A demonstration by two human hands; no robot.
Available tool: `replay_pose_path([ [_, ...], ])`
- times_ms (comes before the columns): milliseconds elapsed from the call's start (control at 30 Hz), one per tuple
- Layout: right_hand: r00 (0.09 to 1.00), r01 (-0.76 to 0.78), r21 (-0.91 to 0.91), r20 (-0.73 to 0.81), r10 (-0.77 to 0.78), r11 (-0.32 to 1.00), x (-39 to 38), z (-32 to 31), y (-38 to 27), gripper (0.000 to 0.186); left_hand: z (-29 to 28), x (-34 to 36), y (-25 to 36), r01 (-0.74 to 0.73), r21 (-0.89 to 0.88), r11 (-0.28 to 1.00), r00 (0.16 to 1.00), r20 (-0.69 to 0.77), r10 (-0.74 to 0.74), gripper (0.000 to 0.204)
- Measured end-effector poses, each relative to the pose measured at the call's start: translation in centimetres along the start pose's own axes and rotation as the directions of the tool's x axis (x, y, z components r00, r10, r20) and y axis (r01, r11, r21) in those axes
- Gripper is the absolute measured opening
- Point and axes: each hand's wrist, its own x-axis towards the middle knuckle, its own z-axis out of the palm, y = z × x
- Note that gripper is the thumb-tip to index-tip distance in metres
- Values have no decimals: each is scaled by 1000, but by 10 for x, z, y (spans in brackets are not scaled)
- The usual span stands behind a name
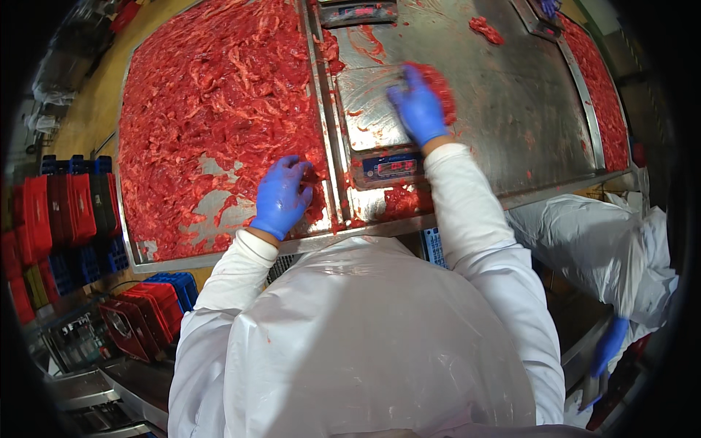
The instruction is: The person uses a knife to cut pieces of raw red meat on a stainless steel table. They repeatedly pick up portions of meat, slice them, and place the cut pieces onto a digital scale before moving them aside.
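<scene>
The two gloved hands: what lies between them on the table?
In the head view, a raised metal divider runs between the left hand, resting on the shredded raw meat, and the right hand, holding a meat portion over the scale.

Steel table [526, 109] – heap of raw red meat strips [219, 95], digital scale [380, 139], small meat scrap [485, 31]

A small rectangular display [387, 167] glows red on the dark blue front panel of the steel scale [376, 109], facing the near table edge. A second, similar scale panel [358, 12] with a reddish readout sits at the table's far end. Its figures are too blurred to make out; no packages, labels or signs show.
</scene>
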Motion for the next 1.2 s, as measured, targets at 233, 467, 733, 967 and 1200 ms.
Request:
replay_pose_path([
  [233,894,-283,198,-300,333,938,-85,-49,133,60,43,-8,-64,111,84,990,973,194,-126,21],
  [467,996,-64,-82,-60,59,995,-228,-33,99,54,-76,77,21,-52,-305,951,968,219,123,13],
  [733,1000,11,-175,0,-11,984,-224,-32,97,60,-31,151,97,-215,-447,869,970,8,244,43],
  [967,998,52,-202,33,-46,978,-233,-29,95,61,44,28,-38,-19,82,996,965,264,-3,20],
  [1200,999,46,-233,37,-38,971,-228,-32,93,60,-54,95,58,-79,-324,943,970,195,148,14],
])
